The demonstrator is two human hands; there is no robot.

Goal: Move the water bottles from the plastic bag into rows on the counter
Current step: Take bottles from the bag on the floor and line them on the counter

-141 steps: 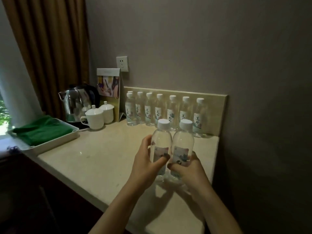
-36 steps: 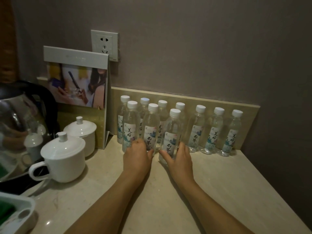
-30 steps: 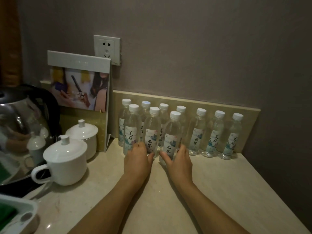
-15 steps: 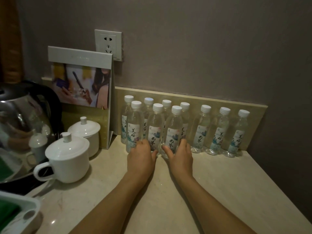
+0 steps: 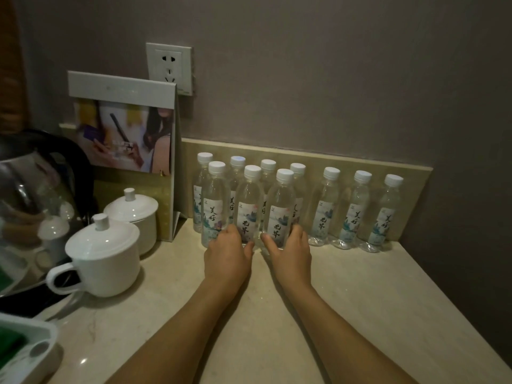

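Left hand (image 5: 227, 254) and right hand (image 5: 291, 252) at frame centre each curl fingers round a front-row bottle base, middle bottle (image 5: 247, 206) and right bottle (image 5: 280, 210); presumably aligning them on the worktop (image 5: 360, 314).

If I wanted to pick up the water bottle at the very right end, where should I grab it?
Grab the rightmost bottle around its labelled middle, coming from the front or the right. It stands upright against the backsplash, with a neighbouring bottle close on its left, so those sides look freest.
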